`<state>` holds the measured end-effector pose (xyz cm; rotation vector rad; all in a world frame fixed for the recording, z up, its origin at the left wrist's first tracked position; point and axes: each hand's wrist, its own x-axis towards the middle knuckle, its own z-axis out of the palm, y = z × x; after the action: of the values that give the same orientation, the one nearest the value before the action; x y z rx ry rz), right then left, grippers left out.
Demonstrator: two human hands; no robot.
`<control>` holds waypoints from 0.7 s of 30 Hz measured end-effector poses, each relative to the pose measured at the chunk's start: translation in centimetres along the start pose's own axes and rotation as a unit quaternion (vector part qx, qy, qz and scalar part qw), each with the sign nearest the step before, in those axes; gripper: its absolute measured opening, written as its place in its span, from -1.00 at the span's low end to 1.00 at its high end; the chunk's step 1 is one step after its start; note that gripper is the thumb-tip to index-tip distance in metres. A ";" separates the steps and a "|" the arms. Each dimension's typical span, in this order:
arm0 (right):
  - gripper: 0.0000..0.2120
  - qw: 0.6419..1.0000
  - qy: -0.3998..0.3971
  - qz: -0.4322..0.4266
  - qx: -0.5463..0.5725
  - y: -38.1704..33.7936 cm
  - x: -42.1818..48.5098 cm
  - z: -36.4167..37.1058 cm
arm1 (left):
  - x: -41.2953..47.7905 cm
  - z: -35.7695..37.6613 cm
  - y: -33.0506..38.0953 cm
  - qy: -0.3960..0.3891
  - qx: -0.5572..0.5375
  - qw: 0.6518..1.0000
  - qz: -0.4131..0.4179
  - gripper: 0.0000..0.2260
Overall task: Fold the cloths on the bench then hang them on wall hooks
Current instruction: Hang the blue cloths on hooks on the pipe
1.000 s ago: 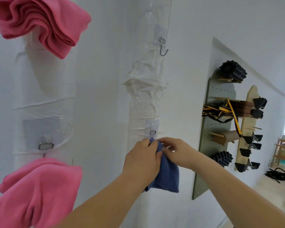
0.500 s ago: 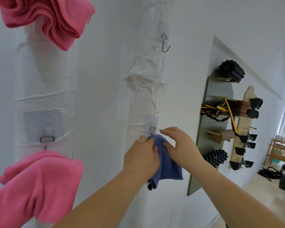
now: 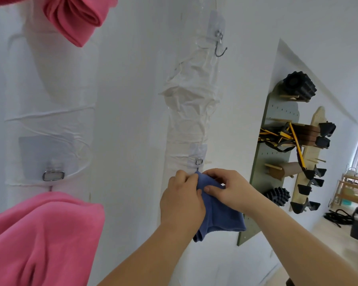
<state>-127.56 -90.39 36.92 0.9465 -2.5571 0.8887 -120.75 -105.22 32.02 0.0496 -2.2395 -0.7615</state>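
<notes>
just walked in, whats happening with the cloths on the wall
A person is hanging a blue cloth on the lower hook. The left hand and right hand both pinch its top edge just under that hook; whether it has caught is hidden. The upper pink cloth and lower pink cloth already hang to the left; the upper hook is bare.

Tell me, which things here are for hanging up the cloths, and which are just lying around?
For the job:
blue cloth
left hand and right hand, both pinching it
lower hook
empty upper hook
upper pink cloth and lower pink cloth, already hung

Just around:
green pegboard
black roller
yellow-black straps
wooden rack
</notes>
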 end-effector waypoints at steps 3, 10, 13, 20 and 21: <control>-0.72 1.000 -0.010 0.000 -0.007 0.0 -0.1 0.0 | -0.3 0.6 0.2 0.011 0.009 1.000 0.003 -0.72; -0.70 1.000 -0.017 0.015 -0.016 -1.0 -0.6 0.2 | -0.1 -0.8 0.0 -0.045 -0.046 0.998 -0.017 -0.67; -0.61 0.999 -0.014 0.033 -0.018 -1.6 -0.7 -0.2 | -0.3 -1.8 0.0 -0.073 -0.050 0.996 -0.011 -0.68; -0.58 0.998 -0.007 0.062 0.027 -3.0 -1.6 -1.0 | -1.4 -3.9 0.7 -0.070 -0.035 0.997 0.028 -0.69; -0.58 0.997 -0.004 0.066 0.027 -3.0 -1.7 -1.1 | -1.4 -4.1 0.7 -0.071 -0.026 0.997 0.034 -0.72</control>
<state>-124.22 -90.64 38.41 0.8056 -2.6404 0.9950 -116.92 -106.38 33.68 -0.1101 -2.3408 -0.8086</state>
